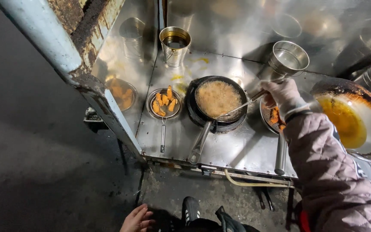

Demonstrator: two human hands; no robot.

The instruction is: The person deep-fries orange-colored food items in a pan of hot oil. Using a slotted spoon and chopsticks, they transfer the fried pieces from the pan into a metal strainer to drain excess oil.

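My right hand (283,95), in a pale glove with a puffy pink sleeve behind it, grips the handle of a metal skimmer (237,108) whose head dips into a black frying pan (217,102) full of bubbling oil. My left hand (137,219) hangs bare and open low in the view, above the dark floor, touching nothing. Left of the pan sits a small metal strainer (164,104) holding several orange fried pieces. Under my right hand another strainer (272,116) with fried pieces is partly hidden.
A large wok (353,116) of yellow oil stands at the right. Steel buckets (174,45) (287,58) line the back of the steel counter (232,150), one with dark liquid. A rusty pale blue post (82,77) slants at left. My shoe (190,208) is below.
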